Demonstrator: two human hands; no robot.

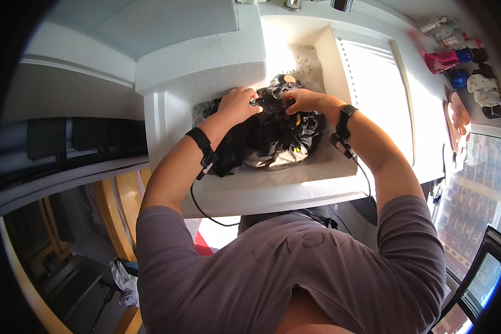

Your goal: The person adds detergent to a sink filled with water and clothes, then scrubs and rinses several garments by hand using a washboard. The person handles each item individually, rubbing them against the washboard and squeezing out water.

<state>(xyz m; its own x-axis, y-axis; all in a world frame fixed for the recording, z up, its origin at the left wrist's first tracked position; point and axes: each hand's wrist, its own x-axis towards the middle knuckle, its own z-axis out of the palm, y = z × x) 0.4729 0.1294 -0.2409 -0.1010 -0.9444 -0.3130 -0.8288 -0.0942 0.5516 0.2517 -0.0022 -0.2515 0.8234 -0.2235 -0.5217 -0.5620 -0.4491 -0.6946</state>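
A soaked black fabric article (254,137) lies bunched in shallow water in the white laundry sink (250,192). Bits of yellow and a pale grey-beige cloth part (288,158) show along its near right side. My left hand (239,104) pinches the fabric near its upper left, thumb towards the middle. Opposite it, my right hand (302,101) has curled fingers closed on the upper right part. Dark folds between the hands look wet and slightly sudsy. The fabric hides some of the fingertips and much of the basin floor.
A sunlit washboard surface (378,92) adjoins the basin on the right. Chrome tap parts (341,5) stand at the far edge. Bottles, including a pink one (442,60), and pink slippers (458,121) line the right side. A cable (208,223) hangs from my left wristband.
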